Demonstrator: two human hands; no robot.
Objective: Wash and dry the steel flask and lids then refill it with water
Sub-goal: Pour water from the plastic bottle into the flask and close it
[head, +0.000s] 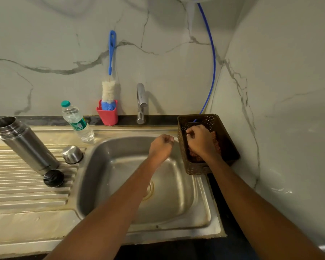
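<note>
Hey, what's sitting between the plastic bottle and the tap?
In the head view, a red holder with a brush standing in it.

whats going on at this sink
A person stands at the sink. Their right hand is inside the brown basket, over an orange cloth; whether it has a grip on the cloth is unclear. The left hand hovers curled above the basin. The open steel flask, steel cap and black stopper sit on the drainboard.
</note>
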